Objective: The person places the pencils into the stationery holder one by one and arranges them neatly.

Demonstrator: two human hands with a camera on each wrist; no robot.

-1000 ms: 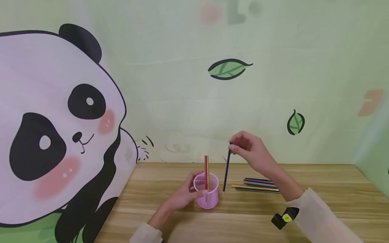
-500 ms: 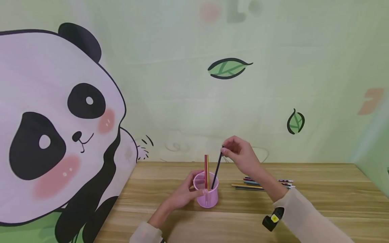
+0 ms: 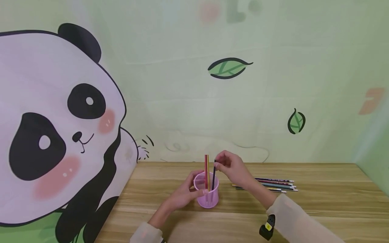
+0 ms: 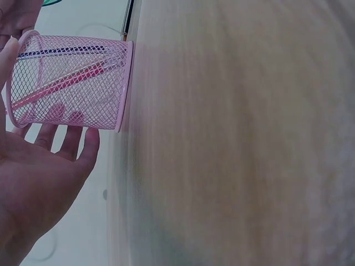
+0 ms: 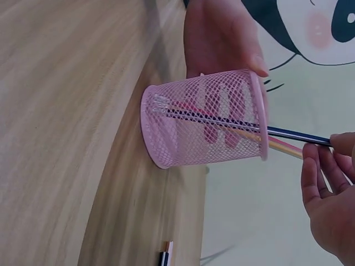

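Observation:
A pink mesh pencil cup stands upright on the wooden table. My left hand holds it from the left, thumb at the rim and fingers round the far side, as the left wrist view also shows. Inside lean a red pencil and a yellow pencil. Between thumb and fingers of my right hand is the upper end of a dark pencil. Its lower part is inside the cup, seen through the mesh in the right wrist view, close to the cup's bottom.
Several pencils lie in a loose bundle on the table to the right, partly hidden by my right forearm. Behind the table hangs a pale green backdrop with a printed panda on the left.
My right hand has moved left and down, bringing the dark pencil from beside the cup over its rim and down into it. My left hand has stayed on the cup.

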